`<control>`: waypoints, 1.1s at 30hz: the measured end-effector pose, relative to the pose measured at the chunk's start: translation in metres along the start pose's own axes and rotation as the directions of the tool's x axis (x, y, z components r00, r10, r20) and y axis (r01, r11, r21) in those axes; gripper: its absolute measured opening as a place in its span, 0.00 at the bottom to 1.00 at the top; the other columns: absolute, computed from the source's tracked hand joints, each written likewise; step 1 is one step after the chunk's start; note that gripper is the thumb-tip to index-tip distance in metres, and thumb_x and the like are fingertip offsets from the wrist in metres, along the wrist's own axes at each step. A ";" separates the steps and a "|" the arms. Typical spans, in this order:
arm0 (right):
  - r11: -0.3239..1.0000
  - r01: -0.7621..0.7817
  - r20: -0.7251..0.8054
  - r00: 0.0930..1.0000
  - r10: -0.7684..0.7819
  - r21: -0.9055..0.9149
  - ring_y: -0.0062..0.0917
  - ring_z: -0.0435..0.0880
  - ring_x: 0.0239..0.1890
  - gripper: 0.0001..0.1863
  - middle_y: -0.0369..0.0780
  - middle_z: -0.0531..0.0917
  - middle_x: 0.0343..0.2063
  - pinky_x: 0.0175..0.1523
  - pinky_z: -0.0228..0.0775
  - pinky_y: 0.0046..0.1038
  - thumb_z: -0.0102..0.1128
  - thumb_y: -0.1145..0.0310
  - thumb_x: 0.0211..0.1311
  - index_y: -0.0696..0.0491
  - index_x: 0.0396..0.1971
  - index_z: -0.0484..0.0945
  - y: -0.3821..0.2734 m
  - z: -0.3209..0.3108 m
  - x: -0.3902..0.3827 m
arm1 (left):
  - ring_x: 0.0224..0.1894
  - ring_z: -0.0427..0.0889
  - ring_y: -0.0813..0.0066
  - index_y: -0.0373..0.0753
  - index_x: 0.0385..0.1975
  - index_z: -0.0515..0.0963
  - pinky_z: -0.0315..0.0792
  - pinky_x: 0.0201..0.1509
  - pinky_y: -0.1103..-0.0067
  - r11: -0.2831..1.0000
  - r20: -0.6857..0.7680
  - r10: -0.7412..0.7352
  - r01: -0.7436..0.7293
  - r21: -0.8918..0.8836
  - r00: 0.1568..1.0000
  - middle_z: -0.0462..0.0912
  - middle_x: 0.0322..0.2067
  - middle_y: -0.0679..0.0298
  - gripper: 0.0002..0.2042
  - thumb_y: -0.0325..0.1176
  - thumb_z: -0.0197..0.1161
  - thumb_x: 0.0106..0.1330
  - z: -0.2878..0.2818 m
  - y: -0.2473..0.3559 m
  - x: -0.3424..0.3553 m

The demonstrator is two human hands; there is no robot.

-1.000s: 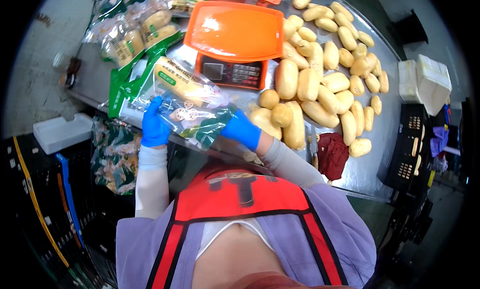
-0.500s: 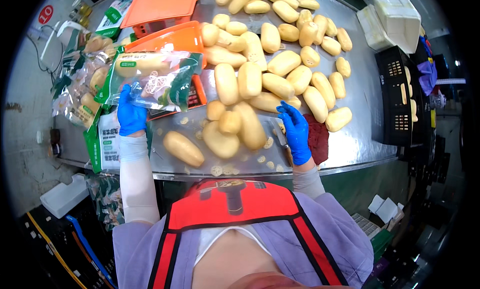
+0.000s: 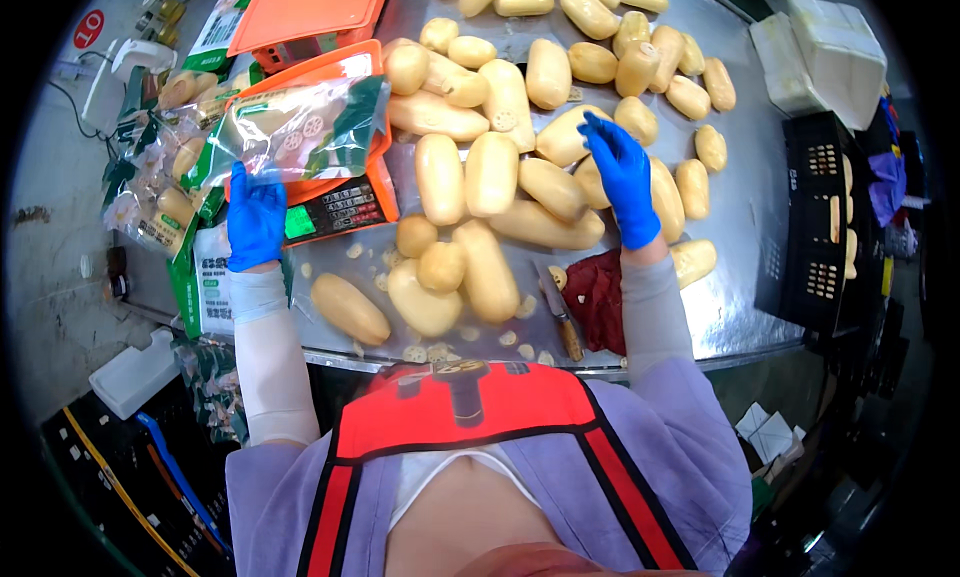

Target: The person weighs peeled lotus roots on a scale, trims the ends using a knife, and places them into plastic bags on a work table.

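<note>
My left hand (image 3: 256, 219), in a blue glove, grips the lower edge of a clear and green bag (image 3: 295, 127) of pale lotus root, which lies on an orange tray (image 3: 355, 62) atop a scale (image 3: 338, 210) with a lit display. Over the pile of peeled lotus roots, my right hand (image 3: 622, 177), also gloved, is raised with fingers loosely apart, fingertips near one root (image 3: 560, 137); contact is unclear. A knife (image 3: 560, 312) lies beside a dark red cloth (image 3: 598, 307).
Other filled bags (image 3: 150, 192) lie at left. A second orange scale (image 3: 310, 7) stands behind. At right are a black crate (image 3: 800, 227) and white foam boxes (image 3: 830, 57). The steel table's front edge (image 3: 700, 357) runs before me.
My left hand has moved up and left, bringing the bag onto the orange tray. My right hand has left it and moved up and right over the roots. The view has shifted.
</note>
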State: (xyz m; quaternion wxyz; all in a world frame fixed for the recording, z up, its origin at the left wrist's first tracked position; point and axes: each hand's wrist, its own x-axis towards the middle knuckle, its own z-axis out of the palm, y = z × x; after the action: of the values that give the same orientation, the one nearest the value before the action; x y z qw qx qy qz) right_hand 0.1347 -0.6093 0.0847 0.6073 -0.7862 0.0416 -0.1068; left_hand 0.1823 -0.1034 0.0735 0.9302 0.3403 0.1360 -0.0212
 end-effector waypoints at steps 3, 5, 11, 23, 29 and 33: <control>0.990 0.123 0.091 0.989 -0.116 -0.068 0.24 0.82 0.42 0.16 0.43 0.83 0.38 0.47 0.72 0.25 0.57 0.68 0.60 0.59 0.46 0.76 0.016 0.025 0.058 | 0.42 0.79 0.66 0.41 0.32 0.77 0.76 0.39 0.76 0.994 -0.128 -0.057 0.069 0.088 0.990 0.80 0.42 0.59 0.16 0.48 0.55 0.66 0.016 -0.002 -0.016; 0.927 0.226 0.191 0.966 -0.174 -0.300 0.29 0.82 0.41 0.20 0.44 0.83 0.38 0.47 0.72 0.28 0.59 0.62 0.57 0.58 0.46 0.76 0.014 0.044 0.095 | 0.43 0.79 0.65 0.39 0.34 0.77 0.77 0.41 0.75 0.990 -0.136 -0.075 0.090 0.112 0.988 0.79 0.44 0.56 0.18 0.49 0.53 0.66 0.027 -0.002 -0.030; 0.757 0.341 0.268 0.937 -0.224 -0.558 0.39 0.78 0.45 0.23 0.46 0.79 0.44 0.52 0.69 0.35 0.59 0.55 0.52 0.51 0.47 0.77 0.051 0.092 0.175 | 0.45 0.79 0.63 0.35 0.38 0.76 0.76 0.46 0.71 0.999 -0.058 -0.041 0.041 0.006 0.997 0.78 0.46 0.54 0.19 0.48 0.51 0.68 0.002 0.018 -0.076; 0.045 -0.046 -0.058 0.952 -0.300 -0.998 0.35 0.67 0.58 0.24 0.39 0.71 0.57 0.59 0.54 0.50 0.53 0.47 0.55 0.38 0.52 0.73 0.100 -0.086 0.166 | 0.44 0.79 0.65 0.36 0.38 0.78 0.75 0.45 0.74 0.999 -0.210 0.031 -0.034 -0.009 0.977 0.79 0.44 0.55 0.13 0.41 0.55 0.67 -0.056 0.026 -0.125; 0.260 0.198 0.053 0.877 -0.477 -0.945 0.40 0.78 0.45 0.19 0.45 0.81 0.41 0.51 0.68 0.36 0.58 0.53 0.53 0.50 0.40 0.80 0.087 -0.064 0.173 | 0.44 0.80 0.67 0.37 0.39 0.77 0.75 0.44 0.76 0.999 -0.135 0.010 -0.015 -0.039 0.991 0.80 0.44 0.57 0.11 0.38 0.55 0.67 -0.045 0.016 -0.111; 0.780 0.358 0.297 0.927 -0.231 -0.513 0.39 0.78 0.47 0.24 0.48 0.79 0.46 0.54 0.67 0.33 0.60 0.53 0.54 0.52 0.48 0.77 0.067 0.045 0.167 | 0.43 0.79 0.69 0.40 0.41 0.76 0.74 0.46 0.76 0.997 -0.106 0.046 -0.039 0.068 0.993 0.80 0.44 0.58 0.10 0.37 0.55 0.67 -0.027 0.007 -0.109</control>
State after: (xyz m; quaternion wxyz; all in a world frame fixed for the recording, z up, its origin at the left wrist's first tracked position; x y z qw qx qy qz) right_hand 0.3110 -0.6165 0.0288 0.3275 -0.9322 -0.1199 -0.0973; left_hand 0.0717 -0.0866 0.0873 0.9100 0.3744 0.1779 0.0124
